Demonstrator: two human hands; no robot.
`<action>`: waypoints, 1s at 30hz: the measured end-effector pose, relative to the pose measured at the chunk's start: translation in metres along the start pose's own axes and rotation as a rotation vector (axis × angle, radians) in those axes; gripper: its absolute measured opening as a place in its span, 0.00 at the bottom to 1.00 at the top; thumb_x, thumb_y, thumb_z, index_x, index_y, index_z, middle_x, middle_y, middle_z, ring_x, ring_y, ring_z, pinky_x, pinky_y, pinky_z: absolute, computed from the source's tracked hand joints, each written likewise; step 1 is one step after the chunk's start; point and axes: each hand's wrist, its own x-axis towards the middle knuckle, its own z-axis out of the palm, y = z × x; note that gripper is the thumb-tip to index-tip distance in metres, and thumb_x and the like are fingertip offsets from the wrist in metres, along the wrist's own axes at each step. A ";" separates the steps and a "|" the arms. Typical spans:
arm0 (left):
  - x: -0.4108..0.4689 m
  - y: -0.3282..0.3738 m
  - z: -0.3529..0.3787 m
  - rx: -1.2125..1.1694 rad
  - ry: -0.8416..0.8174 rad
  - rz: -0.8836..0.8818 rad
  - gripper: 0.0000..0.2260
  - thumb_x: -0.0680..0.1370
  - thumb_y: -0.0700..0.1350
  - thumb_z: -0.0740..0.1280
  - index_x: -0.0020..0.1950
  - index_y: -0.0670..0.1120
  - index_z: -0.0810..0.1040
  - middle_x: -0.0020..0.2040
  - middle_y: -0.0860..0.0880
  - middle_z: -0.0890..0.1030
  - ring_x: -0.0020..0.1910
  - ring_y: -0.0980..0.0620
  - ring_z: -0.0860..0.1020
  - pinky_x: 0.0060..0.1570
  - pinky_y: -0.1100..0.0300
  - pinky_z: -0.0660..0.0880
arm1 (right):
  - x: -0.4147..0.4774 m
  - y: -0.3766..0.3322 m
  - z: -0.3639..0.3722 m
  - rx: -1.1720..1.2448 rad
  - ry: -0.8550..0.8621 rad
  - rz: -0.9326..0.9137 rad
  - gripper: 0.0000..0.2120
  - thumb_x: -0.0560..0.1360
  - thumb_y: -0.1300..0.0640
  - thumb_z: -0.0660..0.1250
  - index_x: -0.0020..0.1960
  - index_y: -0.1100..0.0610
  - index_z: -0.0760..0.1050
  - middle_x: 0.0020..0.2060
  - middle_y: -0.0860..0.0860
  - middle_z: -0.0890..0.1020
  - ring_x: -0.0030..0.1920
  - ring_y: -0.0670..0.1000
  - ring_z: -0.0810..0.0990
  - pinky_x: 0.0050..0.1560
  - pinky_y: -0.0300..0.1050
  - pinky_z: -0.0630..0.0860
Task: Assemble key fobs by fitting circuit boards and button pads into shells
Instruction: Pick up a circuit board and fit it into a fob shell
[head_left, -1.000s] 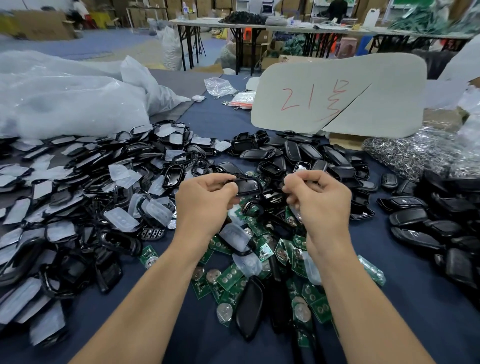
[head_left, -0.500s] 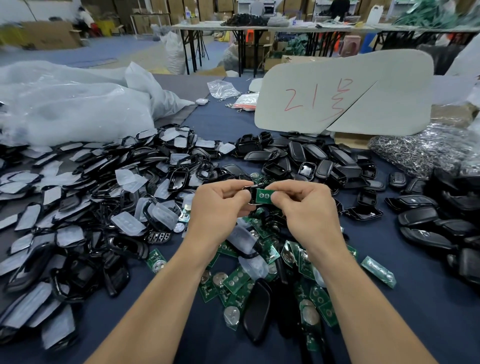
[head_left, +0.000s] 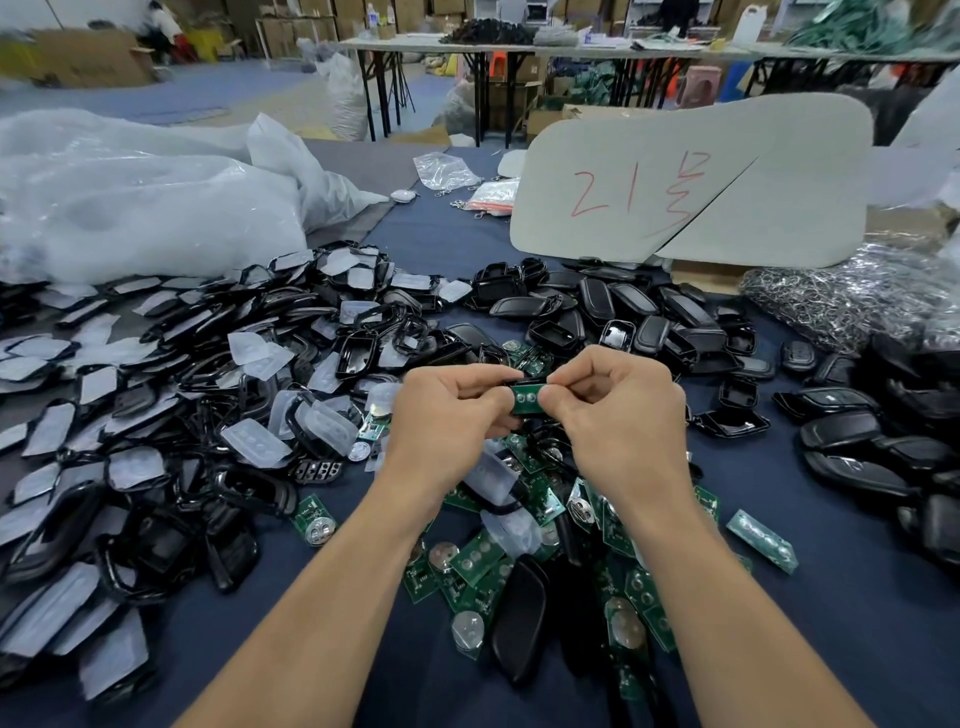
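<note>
Light: I read bright, even; shadows soft.
Glare: sheen on black shells (head_left: 597, 304) just below the grey board (head_left: 769, 208).
Blur: hall (head_left: 249, 78) behind the board smeared; edges bowed.

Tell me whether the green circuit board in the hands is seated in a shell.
Cannot tell: left hand and right hand pinch the circuit board, green face showing; they hide its edges.

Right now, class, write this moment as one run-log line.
left hand: grips shell | right hand: pinches circuit board | seating: cannot tell
</note>
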 end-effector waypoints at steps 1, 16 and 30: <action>0.000 0.000 0.000 0.002 0.010 0.007 0.15 0.77 0.35 0.73 0.45 0.57 0.88 0.39 0.50 0.88 0.38 0.49 0.88 0.43 0.58 0.84 | 0.000 0.000 0.000 -0.003 0.003 -0.001 0.11 0.70 0.61 0.78 0.35 0.48 0.81 0.29 0.42 0.83 0.30 0.46 0.81 0.32 0.35 0.75; -0.003 0.001 -0.001 0.078 0.084 0.040 0.11 0.69 0.41 0.80 0.41 0.59 0.88 0.38 0.57 0.87 0.40 0.57 0.87 0.43 0.60 0.83 | -0.002 -0.002 0.002 -0.036 0.061 0.036 0.09 0.70 0.58 0.79 0.36 0.48 0.82 0.28 0.38 0.83 0.31 0.42 0.82 0.33 0.30 0.74; -0.002 0.003 -0.008 0.201 -0.051 0.089 0.10 0.73 0.42 0.74 0.47 0.57 0.88 0.38 0.54 0.87 0.37 0.55 0.85 0.43 0.54 0.84 | 0.004 0.013 0.000 0.188 -0.124 0.186 0.06 0.72 0.58 0.79 0.41 0.47 0.87 0.29 0.50 0.85 0.26 0.45 0.79 0.31 0.36 0.73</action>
